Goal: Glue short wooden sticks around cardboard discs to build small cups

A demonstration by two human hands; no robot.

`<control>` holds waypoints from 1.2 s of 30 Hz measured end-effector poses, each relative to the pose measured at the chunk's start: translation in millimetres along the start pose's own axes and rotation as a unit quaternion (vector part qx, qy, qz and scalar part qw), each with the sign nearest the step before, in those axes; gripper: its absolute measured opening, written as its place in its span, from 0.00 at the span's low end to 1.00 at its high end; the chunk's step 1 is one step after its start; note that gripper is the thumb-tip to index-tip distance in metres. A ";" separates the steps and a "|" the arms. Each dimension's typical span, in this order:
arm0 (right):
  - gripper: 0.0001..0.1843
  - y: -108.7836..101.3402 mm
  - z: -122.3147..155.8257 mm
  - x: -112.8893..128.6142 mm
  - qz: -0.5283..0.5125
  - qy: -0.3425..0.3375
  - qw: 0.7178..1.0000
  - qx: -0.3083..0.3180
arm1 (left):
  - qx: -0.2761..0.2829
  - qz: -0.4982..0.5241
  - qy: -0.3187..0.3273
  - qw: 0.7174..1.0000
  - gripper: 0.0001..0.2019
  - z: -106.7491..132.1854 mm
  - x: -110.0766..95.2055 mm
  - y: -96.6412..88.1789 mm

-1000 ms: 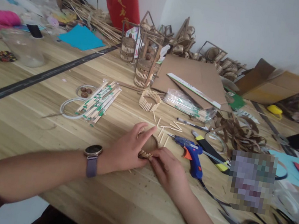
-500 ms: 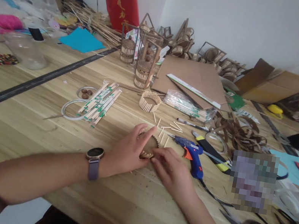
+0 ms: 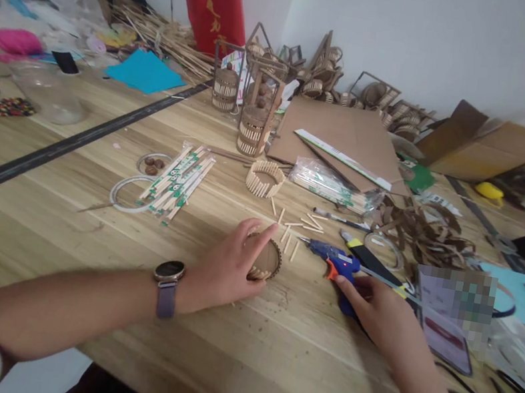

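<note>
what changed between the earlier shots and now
The right hand let go of the round cardboard piece and moved right to the blue glue gun, fingers now on its handle; whether it grips yet is unclear. The left hand stayed holding the cardboard piece; the loose sticks did not move.

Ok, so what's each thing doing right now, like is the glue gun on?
cardboard disc: lying flat, sticks around part of its edge.
left hand: gripping the cardboard disc.
glue gun: lying down, red light on.
right hand: on the glue gun's handle.
</note>
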State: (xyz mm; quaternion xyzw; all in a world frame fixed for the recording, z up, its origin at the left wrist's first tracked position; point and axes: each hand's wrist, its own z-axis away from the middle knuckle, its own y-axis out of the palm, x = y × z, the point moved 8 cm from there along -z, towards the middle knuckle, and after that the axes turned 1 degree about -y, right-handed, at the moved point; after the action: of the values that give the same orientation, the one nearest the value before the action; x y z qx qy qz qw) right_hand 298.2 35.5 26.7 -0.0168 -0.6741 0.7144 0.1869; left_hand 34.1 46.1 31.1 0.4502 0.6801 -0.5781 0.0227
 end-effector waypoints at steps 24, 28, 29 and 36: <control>0.18 22.0 26.9 19.4 -0.376 -0.030 0.924 0.070 | 0.006 -0.017 0.003 1.000 0.47 1.1 -0.5 0.5; 0.18 24.9 37.2 22.8 -0.368 -0.029 0.925 0.084 | 0.008 -0.019 0.000 1.000 0.47 1.0 0.5 0.2; 0.18 24.8 38.9 26.6 -0.363 -0.042 0.926 0.094 | 0.007 -0.018 0.000 1.000 0.47 1.1 0.6 0.1; 0.19 22.9 46.2 47.7 -0.369 -0.121 0.913 0.126 | 0.005 -0.015 0.000 1.000 0.47 1.2 0.3 0.2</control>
State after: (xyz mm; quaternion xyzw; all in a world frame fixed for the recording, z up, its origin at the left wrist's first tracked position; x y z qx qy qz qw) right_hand 235.6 4.6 19.6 0.3436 -0.5542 0.6700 0.3548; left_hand 33.4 45.4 30.4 0.4401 0.6836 -0.5821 0.0116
